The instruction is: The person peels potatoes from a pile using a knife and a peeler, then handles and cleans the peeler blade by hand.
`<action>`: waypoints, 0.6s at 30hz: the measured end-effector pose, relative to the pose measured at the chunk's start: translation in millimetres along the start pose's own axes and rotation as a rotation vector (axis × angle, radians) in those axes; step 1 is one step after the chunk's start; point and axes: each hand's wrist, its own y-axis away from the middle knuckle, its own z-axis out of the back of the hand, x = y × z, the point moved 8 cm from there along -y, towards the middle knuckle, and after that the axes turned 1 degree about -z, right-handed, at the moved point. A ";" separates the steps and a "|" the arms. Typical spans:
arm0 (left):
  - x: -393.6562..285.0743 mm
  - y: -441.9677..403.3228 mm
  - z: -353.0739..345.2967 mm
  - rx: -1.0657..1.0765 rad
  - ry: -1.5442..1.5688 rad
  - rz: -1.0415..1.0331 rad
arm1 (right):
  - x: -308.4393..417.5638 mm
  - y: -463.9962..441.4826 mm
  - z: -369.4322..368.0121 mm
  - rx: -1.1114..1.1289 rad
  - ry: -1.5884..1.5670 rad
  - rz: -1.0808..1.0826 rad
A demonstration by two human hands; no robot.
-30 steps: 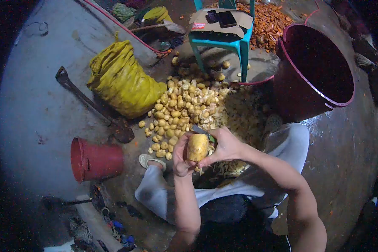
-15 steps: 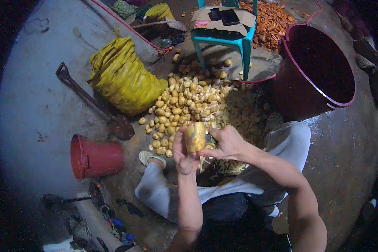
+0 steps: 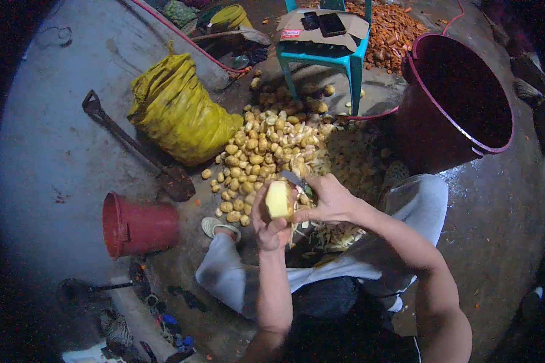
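Observation:
A large potato (image 3: 278, 200) with a bare pale-yellow face is held in my left hand (image 3: 269, 231), the fingers wrapped round its left side and base. At its right, my right hand (image 3: 333, 202) grips a knife (image 3: 294, 179), whose grey blade points up and left beside the potato's top. The right thumb reaches toward the potato's lower right side. Behind and below the hands lies a heap of potatoes (image 3: 254, 160) on the floor, with peelings (image 3: 342, 236) to its right.
A yellow sack (image 3: 181, 112) and a shovel (image 3: 124, 142) lie left, above a red bucket (image 3: 145, 225). A green stool (image 3: 352, 66) bears cardboard (image 3: 345, 41) and two phones. A big dark red tub (image 3: 424, 130) stands right. Orange pieces (image 3: 387, 36) are piled behind.
The potato has turned in my left hand, so a peeled pale face shows where yellow-brown skin was. The knife blade has come back into view above it.

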 end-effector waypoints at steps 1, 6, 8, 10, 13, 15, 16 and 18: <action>1.1 1.0 -6.4 0.037 0.028 0.027 | 0.8 0.4 0.0 -0.001 0.000 0.000; 1.5 0.0 -8.0 0.010 -0.048 0.067 | 6.6 4.3 -0.5 0.080 -0.111 -0.008; 2.1 0.2 -8.1 0.089 -0.085 0.072 | 12.8 4.9 3.2 0.075 -0.122 0.004; 0.5 0.5 -11.9 0.093 -0.087 0.082 | 15.2 5.6 5.6 0.070 -0.133 0.016; 1.7 0.3 -13.3 0.100 -0.083 0.094 | 16.9 6.0 5.5 0.064 -0.154 0.045; 3.3 1.3 -18.8 0.104 -0.079 0.100 | 15.1 7.3 5.2 0.046 -0.161 0.063; 0.1 1.3 -25.5 0.080 -0.069 0.073 | 14.9 8.8 5.3 0.045 -0.160 0.061; -1.2 2.3 -25.9 0.054 -0.058 0.045 | 13.3 11.3 4.3 0.035 -0.132 0.036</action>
